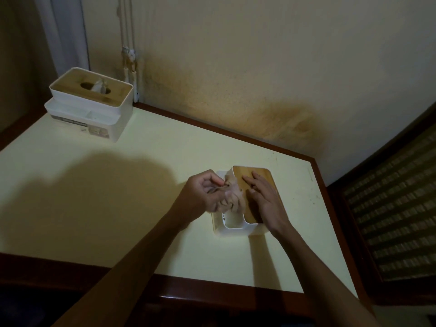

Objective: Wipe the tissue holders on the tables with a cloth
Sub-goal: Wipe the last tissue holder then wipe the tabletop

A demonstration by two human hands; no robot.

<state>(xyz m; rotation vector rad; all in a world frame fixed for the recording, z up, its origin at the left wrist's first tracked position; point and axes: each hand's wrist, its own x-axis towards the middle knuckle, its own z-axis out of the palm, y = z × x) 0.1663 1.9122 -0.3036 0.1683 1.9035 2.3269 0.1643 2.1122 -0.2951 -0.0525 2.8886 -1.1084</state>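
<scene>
Right of the frame's centre sits the near tissue holder (238,228), long axis running toward the wall. Flat on its wooden lid (259,182) presses the right hand (262,197); the left hand (203,192) grips the cloth (230,197), touching the holder's left side.

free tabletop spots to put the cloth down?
Bare: the table left of the near tissue holder, up to the far tissue holder in the back-left corner; also the wall-side strip. Crowded: the near holder, under the left hand, cloth, right hand.
</scene>
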